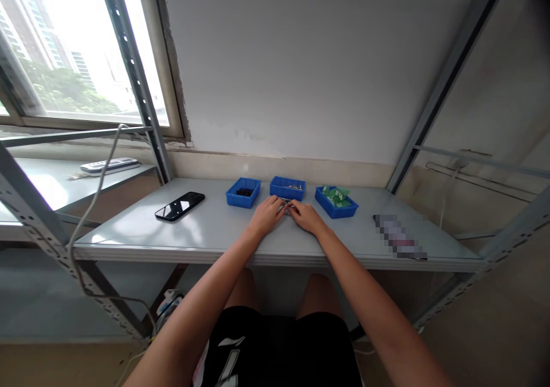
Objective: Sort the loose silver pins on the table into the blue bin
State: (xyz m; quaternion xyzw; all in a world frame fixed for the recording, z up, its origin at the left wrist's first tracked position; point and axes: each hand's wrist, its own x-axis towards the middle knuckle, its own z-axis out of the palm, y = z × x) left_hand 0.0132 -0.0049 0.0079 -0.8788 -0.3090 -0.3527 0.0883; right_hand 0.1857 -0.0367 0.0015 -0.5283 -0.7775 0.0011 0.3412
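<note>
My left hand (267, 212) and my right hand (306, 216) meet over the middle of the grey shelf top, just in front of the central blue tray. Between their curled fingertips is a small shiny metal part (287, 205), touched from both sides. Its exact kind is too small and covered to tell. The central blue tray (278, 190) holds slim silvery metal pieces (294, 187). Left of it, a blue tray (239, 200) contains small black parts (244, 192). To the right, a tilted blue tray (342, 212) carries green-and-clear packets (336, 196).
A black phone (180, 206) lies at the left of the shelf top (206, 232). A blurred-out flat item (399, 238) rests near the right front edge. Metal uprights (133, 60) frame both sides, and a pale cable (97, 195) hangs at the left. Behind stands a wall.
</note>
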